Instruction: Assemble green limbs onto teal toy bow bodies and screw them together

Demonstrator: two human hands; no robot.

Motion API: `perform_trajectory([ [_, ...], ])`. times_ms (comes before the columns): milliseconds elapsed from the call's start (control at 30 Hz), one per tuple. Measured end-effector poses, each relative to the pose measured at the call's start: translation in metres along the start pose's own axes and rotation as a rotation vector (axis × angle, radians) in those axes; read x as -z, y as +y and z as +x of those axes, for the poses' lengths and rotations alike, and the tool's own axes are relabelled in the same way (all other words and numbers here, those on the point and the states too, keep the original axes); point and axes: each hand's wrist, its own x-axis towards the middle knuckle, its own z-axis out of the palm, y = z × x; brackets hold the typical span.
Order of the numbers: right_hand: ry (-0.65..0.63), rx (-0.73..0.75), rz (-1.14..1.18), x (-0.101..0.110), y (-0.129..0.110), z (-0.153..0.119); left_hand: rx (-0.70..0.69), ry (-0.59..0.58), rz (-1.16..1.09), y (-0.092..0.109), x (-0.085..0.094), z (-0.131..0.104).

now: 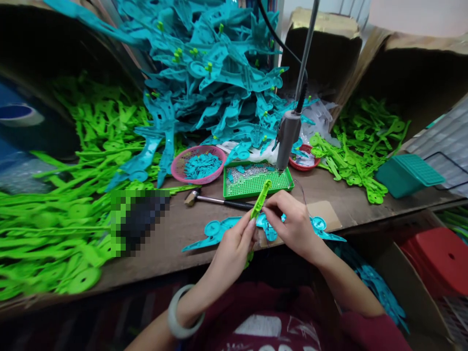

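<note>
In my left hand (237, 241) is a long lime-green plastic piece (261, 199), tilted upward with its narrow end pointing away from me. The fingers of my right hand (290, 222) are pinched close against its side; whatever lies between them is too small to make out. Beneath both hands, a turquoise plastic part (223, 226) stretches along the table's front edge, its middle partly hidden by my hands. Above and beyond them hangs a grey electric screwdriver (288, 141), pointing down over a green perforated tray (258, 193) of small metal pieces.
A hammer (223, 200) lies before the tray. A pink basket (176, 168) holds turquoise pieces; a red basket (306, 167) stands right. Green parts (47, 234) heap on the left, turquoise parts (219, 73) pile high behind. A teal box (397, 175) and red stool (438, 256) are at right.
</note>
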Motion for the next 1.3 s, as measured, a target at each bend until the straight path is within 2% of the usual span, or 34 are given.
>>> perform_trajectory([
  [100,-0.034,0.059,-0.043,0.002,0.004,0.000,0.046,-0.103,-0.035,-0.001,-0.002,0.001],
  [167,-0.036,0.044,-0.053,0.002,0.006,0.000,0.051,-0.104,-0.005,-0.002,-0.003,0.001],
  [467,0.112,-0.188,0.077,-0.016,-0.001,-0.016,-0.004,0.135,0.154,-0.020,-0.012,0.012],
  [633,0.114,-0.291,0.242,-0.023,0.001,-0.023,-0.021,0.188,0.210,-0.023,-0.012,0.016],
  [733,0.138,-0.380,0.251,-0.024,0.003,-0.023,-0.044,0.200,0.261,-0.020,-0.016,0.011],
  [800,0.160,-0.354,0.178,-0.026,0.002,-0.024,-0.061,0.214,0.301,-0.018,-0.018,0.007],
  [933,0.218,-0.129,-0.072,-0.033,0.002,-0.029,-0.094,0.239,0.389,-0.020,-0.019,0.001],
  [1033,0.219,-0.043,-0.132,-0.037,0.004,-0.034,-0.118,0.258,0.453,-0.024,-0.018,-0.001],
  [1167,0.189,-0.044,-0.007,-0.035,0.008,-0.036,-0.154,0.252,0.502,-0.028,-0.016,-0.004],
  [1300,0.205,-0.175,0.133,-0.031,0.007,-0.035,-0.190,0.267,0.547,-0.031,-0.019,-0.006],
])
